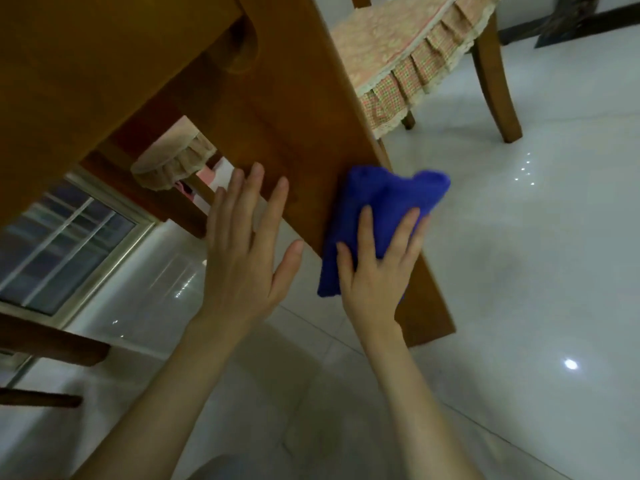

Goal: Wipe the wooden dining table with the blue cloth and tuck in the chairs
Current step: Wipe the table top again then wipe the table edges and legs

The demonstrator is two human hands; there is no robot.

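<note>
The view is tilted and low, beside the wooden dining table (86, 64). One broad table leg (298, 126) slants from the top centre down to the floor. My right hand (377, 268) presses the folded blue cloth (391, 199) flat against the leg's right edge, fingers straight and spread. My left hand (246, 244) rests flat on the leg's face just to the left of the cloth, fingers straight. A wooden chair (491, 74) with a frilled checked seat cushion (398, 46) stands behind the leg at the top right.
A second cushioned chair seat (173, 161) shows through the gap under the table. Dark wooden rails (52, 344) lie at the left edge. A window (65, 244) is at the left. Glossy white floor tiles (536, 271) spread to the right and below.
</note>
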